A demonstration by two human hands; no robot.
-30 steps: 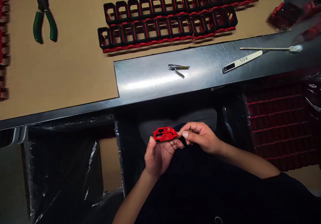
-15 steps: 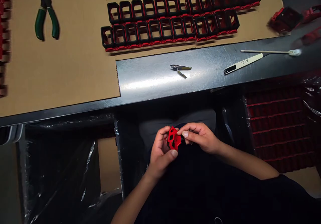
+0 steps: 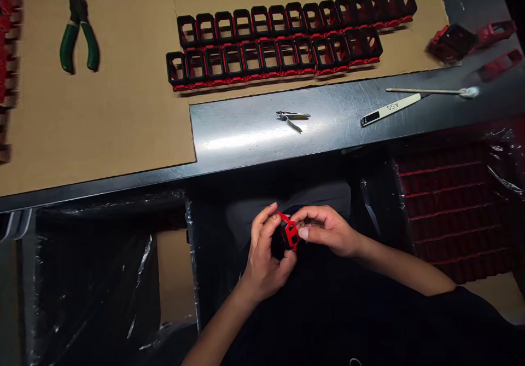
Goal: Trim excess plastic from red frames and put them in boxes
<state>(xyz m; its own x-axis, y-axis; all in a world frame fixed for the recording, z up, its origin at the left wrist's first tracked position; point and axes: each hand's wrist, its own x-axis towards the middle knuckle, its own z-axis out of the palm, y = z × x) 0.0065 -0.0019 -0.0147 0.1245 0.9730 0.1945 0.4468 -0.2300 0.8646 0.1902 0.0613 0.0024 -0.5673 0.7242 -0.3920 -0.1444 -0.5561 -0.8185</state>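
Over my lap, my left hand (image 3: 266, 254) grips a small red-and-black plastic housing (image 3: 290, 233), with fingers along its far side and the thumb at its near end. My right hand (image 3: 328, 229) pinches the right side of the same part between thumb and forefinger. A red face with dark openings is turned toward the right. Part of the housing is hidden behind my fingers. On the metal table edge beyond lie a small nail clipper (image 3: 292, 120) and a white tweezer-like tool marked A55 (image 3: 391, 110).
Two rows of black-and-red housings (image 3: 270, 59) stand on cardboard (image 3: 102, 120). Green-handled pliers (image 3: 79, 35) lie at left, a cotton-tipped stick (image 3: 430, 91) at right. Loose red parts (image 3: 455, 43) sit at the far right. Below, a plastic-lined box holds stacked red parts (image 3: 451, 207).
The housing has been turned in my hands, so its red face now points more to the right. My left fingers have shifted over it. The view has tilted slightly.
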